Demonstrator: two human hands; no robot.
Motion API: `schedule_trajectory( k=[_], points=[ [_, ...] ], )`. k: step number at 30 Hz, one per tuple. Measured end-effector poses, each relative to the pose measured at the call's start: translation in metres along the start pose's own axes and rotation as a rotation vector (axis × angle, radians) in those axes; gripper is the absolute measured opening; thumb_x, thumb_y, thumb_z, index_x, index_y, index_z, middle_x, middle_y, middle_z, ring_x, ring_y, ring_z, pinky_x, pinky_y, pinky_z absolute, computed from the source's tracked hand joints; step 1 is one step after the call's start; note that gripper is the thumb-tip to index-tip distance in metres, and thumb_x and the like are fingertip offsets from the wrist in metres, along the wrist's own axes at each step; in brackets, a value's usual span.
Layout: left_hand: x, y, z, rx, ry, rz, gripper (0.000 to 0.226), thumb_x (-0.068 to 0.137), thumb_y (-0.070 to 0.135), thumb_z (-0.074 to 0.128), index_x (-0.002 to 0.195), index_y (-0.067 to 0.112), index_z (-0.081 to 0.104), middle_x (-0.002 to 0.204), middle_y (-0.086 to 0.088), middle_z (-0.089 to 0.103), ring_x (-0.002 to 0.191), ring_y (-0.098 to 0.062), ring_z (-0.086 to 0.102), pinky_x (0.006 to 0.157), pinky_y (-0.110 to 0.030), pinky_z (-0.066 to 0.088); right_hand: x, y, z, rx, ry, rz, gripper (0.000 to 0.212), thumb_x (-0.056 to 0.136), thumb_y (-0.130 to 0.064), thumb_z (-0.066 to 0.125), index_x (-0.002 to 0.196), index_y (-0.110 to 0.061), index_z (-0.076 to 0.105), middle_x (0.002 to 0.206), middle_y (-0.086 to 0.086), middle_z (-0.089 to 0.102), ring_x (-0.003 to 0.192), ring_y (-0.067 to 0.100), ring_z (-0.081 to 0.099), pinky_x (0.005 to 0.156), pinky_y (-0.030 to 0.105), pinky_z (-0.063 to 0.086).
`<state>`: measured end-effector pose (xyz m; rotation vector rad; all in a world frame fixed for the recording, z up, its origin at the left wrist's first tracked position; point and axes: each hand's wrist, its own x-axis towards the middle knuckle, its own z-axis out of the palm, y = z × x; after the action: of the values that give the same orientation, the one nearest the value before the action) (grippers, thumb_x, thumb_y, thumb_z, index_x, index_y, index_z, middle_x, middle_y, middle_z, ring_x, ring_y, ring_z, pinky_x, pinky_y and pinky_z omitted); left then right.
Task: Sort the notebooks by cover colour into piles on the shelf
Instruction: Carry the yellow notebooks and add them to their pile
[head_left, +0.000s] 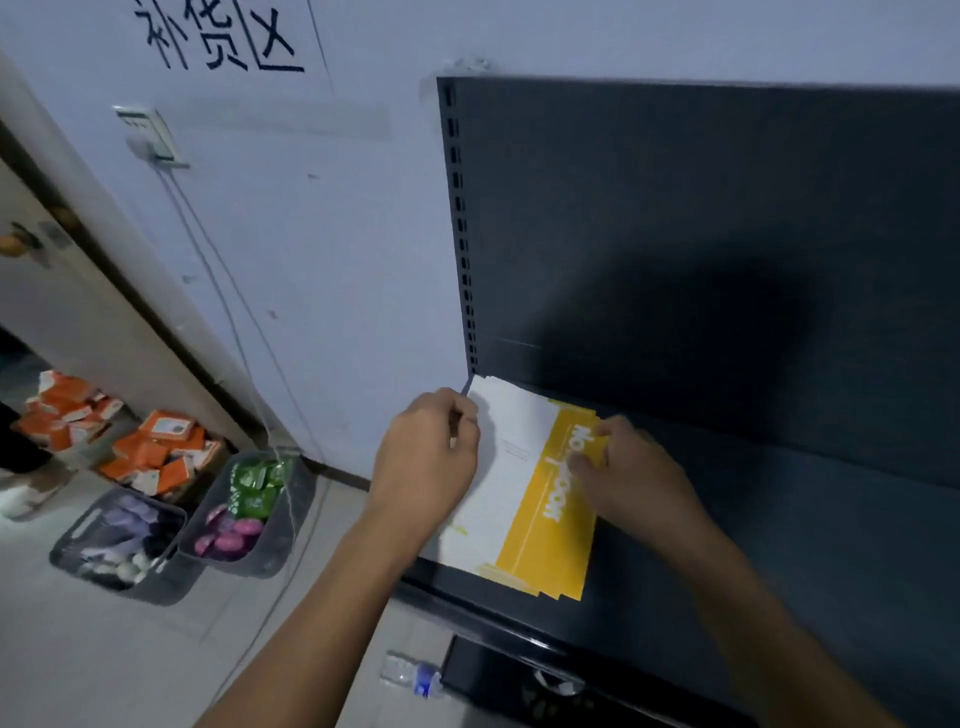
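A pile of yellow-and-white notebooks (524, 499) lies flat at the left end of the dark shelf (779, 519), its back corner against the slotted upright (462, 234). The left hand (428, 457) rests on the pile's left edge with its fingers (462, 421) curled in on the white part of the top cover, while the right hand (631, 473) presses down on the yellow band, fingers (584, 465) bent over the printed lettering. On the floor to the left stand grey baskets (244, 519) of small packets, and a plastic bottle (413, 673) lies below the shelf
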<state>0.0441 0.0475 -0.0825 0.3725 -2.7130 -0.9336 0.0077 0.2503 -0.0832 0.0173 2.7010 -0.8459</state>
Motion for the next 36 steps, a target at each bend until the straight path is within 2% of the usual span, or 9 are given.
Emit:
schedule_trajectory(
  k=[4, 9, 12, 15, 20, 24, 28, 32, 36],
  points=[
    [0.015, -0.017, 0.005, -0.017, -0.075, 0.051, 0.024, 0.099, 0.028, 0.054, 0.120, 0.022, 0.064, 0.118, 0.004, 0.062, 0.105, -0.015, 0.062, 0.084, -0.030, 0.051, -0.010, -0.007, 0.021, 0.020, 0.054, 0.126, 0.054, 0.094, -0.047, 0.057, 0.138, -0.018, 0.045, 0.130, 0.009, 0.054, 0.116, 0.029, 0.058, 0.097, 0.045, 0.051],
    [0.017, -0.027, 0.008, 0.036, -0.249, 0.038, 0.046, 0.101, 0.033, 0.051, 0.143, 0.016, 0.049, 0.132, -0.005, 0.054, 0.117, -0.023, 0.055, 0.086, -0.027, 0.041, -0.012, -0.012, 0.041, 0.176, 0.111, 0.238, 0.049, 0.091, -0.052, 0.063, 0.116, -0.012, 0.054, 0.112, 0.006, 0.065, 0.099, 0.026, 0.066, 0.084, 0.040, 0.056],
    [0.019, -0.030, 0.007, 0.027, -0.268, 0.044, 0.046, 0.099, 0.033, 0.054, 0.139, 0.011, 0.048, 0.121, -0.008, 0.057, 0.108, -0.025, 0.056, 0.082, -0.029, 0.042, -0.008, -0.016, 0.044, 0.166, 0.120, 0.289, 0.054, 0.091, -0.059, 0.062, 0.104, -0.007, 0.065, 0.095, 0.003, 0.069, 0.084, 0.021, 0.067, 0.070, 0.034, 0.053],
    [0.023, -0.030, 0.008, 0.022, -0.267, 0.025, 0.048, 0.098, 0.033, 0.057, 0.139, 0.009, 0.048, 0.116, -0.009, 0.060, 0.107, -0.025, 0.057, 0.082, -0.028, 0.039, -0.005, -0.020, 0.047, 0.160, 0.094, 0.325, 0.043, 0.091, -0.054, 0.065, 0.094, -0.011, 0.066, 0.084, -0.001, 0.065, 0.073, 0.015, 0.060, 0.063, 0.032, 0.047],
    [0.025, -0.028, 0.009, 0.007, -0.283, -0.056, 0.050, 0.095, 0.037, 0.062, 0.137, 0.012, 0.051, 0.119, -0.006, 0.064, 0.109, -0.023, 0.059, 0.084, -0.029, 0.042, -0.004, -0.024, 0.061, 0.091, 0.127, 0.339, 0.060, 0.077, -0.060, 0.073, 0.113, -0.014, 0.060, 0.112, 0.004, 0.063, 0.105, 0.026, 0.064, 0.078, 0.036, 0.052],
    [0.024, -0.033, 0.009, 0.032, -0.308, -0.094, 0.037, 0.093, 0.038, 0.064, 0.118, 0.012, 0.058, 0.110, -0.004, 0.065, 0.096, -0.019, 0.059, 0.073, -0.026, 0.042, -0.011, -0.026, 0.063, 0.088, 0.113, 0.316, 0.055, 0.081, -0.051, 0.076, 0.114, -0.013, 0.057, 0.107, 0.001, 0.059, 0.108, 0.025, 0.061, 0.077, 0.035, 0.049],
    [0.021, -0.032, 0.008, 0.138, -0.283, -0.057, 0.024, 0.094, 0.040, 0.060, 0.090, 0.016, 0.055, 0.090, 0.000, 0.057, 0.077, -0.014, 0.053, 0.053, -0.019, 0.027, -0.017, -0.029, 0.062, 0.062, 0.113, 0.283, 0.051, 0.083, -0.048, 0.076, 0.115, -0.015, 0.055, 0.100, -0.004, 0.048, 0.108, 0.024, 0.060, 0.077, 0.035, 0.050],
    [0.016, -0.027, 0.005, 0.271, -0.221, 0.045, 0.028, 0.099, 0.038, 0.053, 0.084, 0.014, 0.052, 0.089, -0.003, 0.055, 0.075, -0.013, 0.047, 0.059, -0.023, 0.030, -0.022, -0.032, 0.063, 0.029, 0.132, 0.246, 0.052, 0.086, -0.050, 0.072, 0.120, -0.014, 0.053, 0.120, 0.004, 0.052, 0.111, 0.027, 0.060, 0.083, 0.039, 0.054],
    [0.011, -0.025, 0.007, 0.317, -0.155, 0.106, 0.031, 0.101, 0.037, 0.049, 0.091, 0.011, 0.063, 0.092, -0.002, 0.055, 0.080, -0.014, 0.049, 0.067, -0.024, 0.037, -0.026, -0.035, 0.063, -0.031, 0.152, 0.241, 0.055, 0.087, -0.052, 0.071, 0.124, -0.015, 0.052, 0.124, 0.004, 0.053, 0.113, 0.026, 0.059, 0.083, 0.037, 0.052]
  ],
)
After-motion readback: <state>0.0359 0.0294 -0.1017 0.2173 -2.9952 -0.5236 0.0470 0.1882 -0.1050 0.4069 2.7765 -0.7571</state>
